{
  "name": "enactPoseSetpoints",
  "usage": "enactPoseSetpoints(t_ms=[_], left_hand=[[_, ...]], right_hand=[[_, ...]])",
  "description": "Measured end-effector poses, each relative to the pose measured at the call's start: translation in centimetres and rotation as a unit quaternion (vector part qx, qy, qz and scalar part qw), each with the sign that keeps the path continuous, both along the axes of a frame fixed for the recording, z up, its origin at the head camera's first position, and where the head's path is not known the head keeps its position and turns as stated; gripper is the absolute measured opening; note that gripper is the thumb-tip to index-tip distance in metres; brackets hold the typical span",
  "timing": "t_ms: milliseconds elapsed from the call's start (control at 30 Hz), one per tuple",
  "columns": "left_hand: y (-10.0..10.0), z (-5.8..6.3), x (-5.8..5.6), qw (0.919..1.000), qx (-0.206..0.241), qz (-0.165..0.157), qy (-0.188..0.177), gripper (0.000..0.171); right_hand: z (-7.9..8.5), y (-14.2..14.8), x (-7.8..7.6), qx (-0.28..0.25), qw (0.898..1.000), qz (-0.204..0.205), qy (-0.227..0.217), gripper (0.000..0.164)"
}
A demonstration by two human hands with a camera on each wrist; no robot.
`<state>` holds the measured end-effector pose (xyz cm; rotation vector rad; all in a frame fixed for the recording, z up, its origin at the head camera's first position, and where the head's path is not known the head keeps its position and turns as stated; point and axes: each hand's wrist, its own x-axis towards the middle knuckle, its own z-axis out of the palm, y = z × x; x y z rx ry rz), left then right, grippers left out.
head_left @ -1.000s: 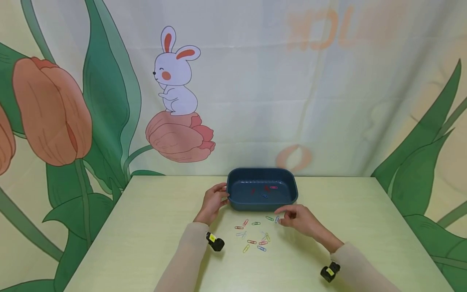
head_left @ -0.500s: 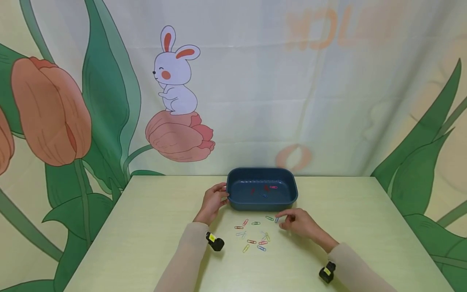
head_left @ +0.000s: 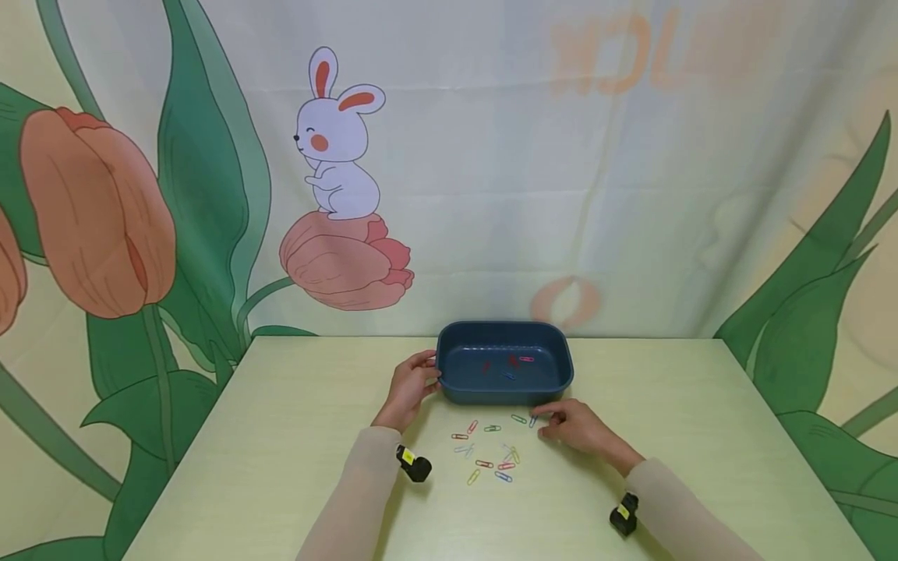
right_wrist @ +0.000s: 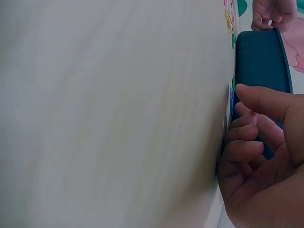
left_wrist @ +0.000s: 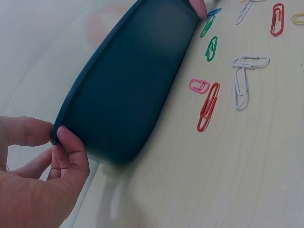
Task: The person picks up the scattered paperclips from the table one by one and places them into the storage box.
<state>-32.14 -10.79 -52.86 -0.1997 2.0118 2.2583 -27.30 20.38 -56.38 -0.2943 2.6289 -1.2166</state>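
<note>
A dark blue rectangular plastic basin (head_left: 505, 396) stands on the table with a few red, pink and blue paper clips inside. My left hand (head_left: 410, 389) pinches its left rim between thumb and fingers, seen close in the left wrist view. In front of the basin's right corner, a blue paper clip (head_left: 533, 421) lies on the table. My right hand (head_left: 578, 427) reaches it with an extended index finger, the other fingers bent. Thumb and index stand apart by the blue clip (right_wrist: 232, 101) in the right wrist view. A green paper clip (head_left: 518, 419) lies just left of it.
Several more paper clips lie in front of the basin, among them a red one (head_left: 484, 464), a yellow one (head_left: 473, 477) and white ones (left_wrist: 241, 88). A printed curtain (head_left: 463, 195) hangs behind the table's (head_left: 266, 467) back edge.
My right hand has shifted slightly, its thumb drawing back from the blue clip while the index finger comes onto it. The clip has turned a little. My left hand and the basin have stayed put.
</note>
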Motion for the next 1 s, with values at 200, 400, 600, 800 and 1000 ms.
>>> enactPoseSetpoints(t_ms=[200,400,600,800,1000], left_hand=[[0.0,0.0,-0.1,1.0000,0.000,0.000,-0.003,0.044],[0.0,0.2,0.0,1.0000,0.002,-0.001,-0.009,0.044],[0.0,0.7,0.2,0.9999,0.004,-0.010,-0.008,0.046],[-0.2,1.4,0.4,0.9994,0.006,-0.030,-0.012,0.050],[0.0,0.3,-0.1,0.9998,0.011,-0.016,-0.006,0.048]], right_hand=[[0.0,-0.3,-0.1,0.032,0.999,0.007,0.011,0.034],[0.6,-0.5,0.2,0.034,0.999,0.005,0.013,0.027],[0.7,-0.4,0.4,0.032,0.999,0.018,0.037,0.013],[1.0,-0.8,0.7,0.037,0.998,0.001,0.051,0.009],[1.0,-1.0,0.9,0.046,0.997,-0.017,0.058,0.007]])
